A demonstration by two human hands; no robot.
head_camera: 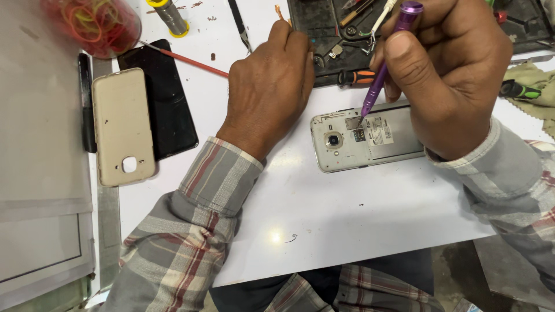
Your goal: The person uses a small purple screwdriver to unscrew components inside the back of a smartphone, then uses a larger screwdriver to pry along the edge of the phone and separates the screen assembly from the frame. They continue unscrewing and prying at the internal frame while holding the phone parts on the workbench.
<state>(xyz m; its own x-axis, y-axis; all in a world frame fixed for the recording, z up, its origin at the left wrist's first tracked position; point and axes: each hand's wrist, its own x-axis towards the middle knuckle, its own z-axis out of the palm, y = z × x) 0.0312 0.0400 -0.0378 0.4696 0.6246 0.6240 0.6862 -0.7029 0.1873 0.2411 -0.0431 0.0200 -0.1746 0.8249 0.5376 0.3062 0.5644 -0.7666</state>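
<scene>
Phone (370, 141) lies coverless (silver frame), purple screwdriver (378, 78) touching.

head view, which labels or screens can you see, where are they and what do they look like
White label: rectangular sticker inside the opened silver phone, right of its camera lens.
Black screen panel: dark, unlit glass rectangle on the table's left, partly under the gold back cover.

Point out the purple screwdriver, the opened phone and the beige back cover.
purple screwdriver (377, 81): head view, mid shaft, held in the right hand (448, 69).
opened phone (370, 138): head view, on the labelled inner back.
beige back cover (121, 121): head view, middle of its outer face.
</scene>
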